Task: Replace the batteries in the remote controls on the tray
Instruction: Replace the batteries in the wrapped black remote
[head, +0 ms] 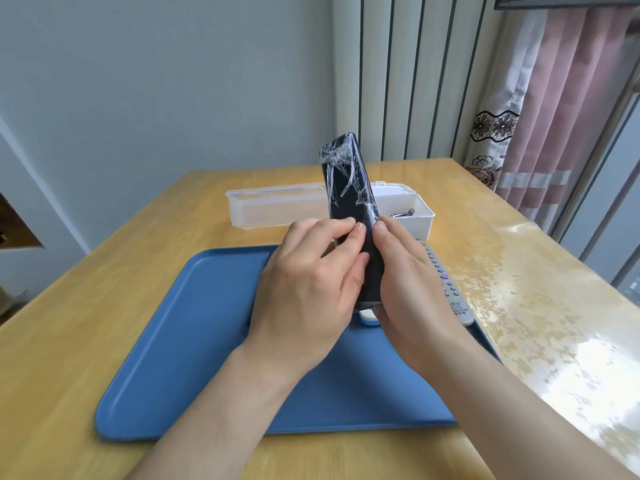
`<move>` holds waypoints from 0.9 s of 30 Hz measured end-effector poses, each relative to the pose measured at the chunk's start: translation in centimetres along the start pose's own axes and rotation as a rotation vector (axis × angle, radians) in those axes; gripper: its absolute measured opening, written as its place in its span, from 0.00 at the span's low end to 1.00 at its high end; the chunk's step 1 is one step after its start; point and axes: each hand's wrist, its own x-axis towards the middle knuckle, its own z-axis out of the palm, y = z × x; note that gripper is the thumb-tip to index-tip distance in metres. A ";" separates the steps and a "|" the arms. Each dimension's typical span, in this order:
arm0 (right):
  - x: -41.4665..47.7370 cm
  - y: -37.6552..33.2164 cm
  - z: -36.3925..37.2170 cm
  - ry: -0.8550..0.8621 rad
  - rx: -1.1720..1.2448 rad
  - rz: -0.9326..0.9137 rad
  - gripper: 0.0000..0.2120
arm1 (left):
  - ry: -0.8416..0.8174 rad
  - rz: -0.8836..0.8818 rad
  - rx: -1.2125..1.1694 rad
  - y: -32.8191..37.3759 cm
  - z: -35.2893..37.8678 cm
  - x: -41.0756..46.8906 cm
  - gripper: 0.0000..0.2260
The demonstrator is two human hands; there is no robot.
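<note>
Wooden table [104, 306] fills the frame, with a blue tray [194, 341] lying flat in the middle. Both hands hold a black remote [349, 202] up above the tray, tilted, its top wrapped in crinkly plastic film. Left hand [304, 289] pinches its lower part, thumb on the back; right hand [408, 289] grips the other edge. Grey remote [450, 289] sits at the tray's right edge. Clear box [277, 206] sits behind, batteries [403, 213] inside.
</note>
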 end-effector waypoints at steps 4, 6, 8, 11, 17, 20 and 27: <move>-0.5 -0.1 0.3 -0.031 -0.340 -0.220 0.07 | -0.133 -0.339 -0.434 -0.6 -0.5 0.2 0.17; -0.8 0.3 0.5 -0.101 -0.652 -0.348 0.10 | -0.167 -0.657 -0.835 -0.7 -0.8 0.7 0.19; -1.4 0.9 1.2 -0.169 -0.982 -0.484 0.21 | -0.095 -0.874 -1.027 -1.0 -0.9 0.9 0.16; -2.7 0.7 2.2 -0.319 -1.020 -0.603 0.20 | 0.026 -0.955 -0.855 -2.2 -1.4 1.2 0.08; -1.7 1.4 0.9 -0.340 -1.193 -0.513 0.19 | -0.571 -0.768 -0.291 -7.4 -6.2 0.8 0.11; -1.3 2.1 0.7 -0.407 -1.385 -0.451 0.19 | -0.800 -0.819 -0.101 -8.4 -8.4 0.2 0.09; -2.1 2.7 1.6 -0.525 -1.599 -0.420 0.23 | -0.791 -0.953 0.085 -10.5 -8.3 -1.0 0.13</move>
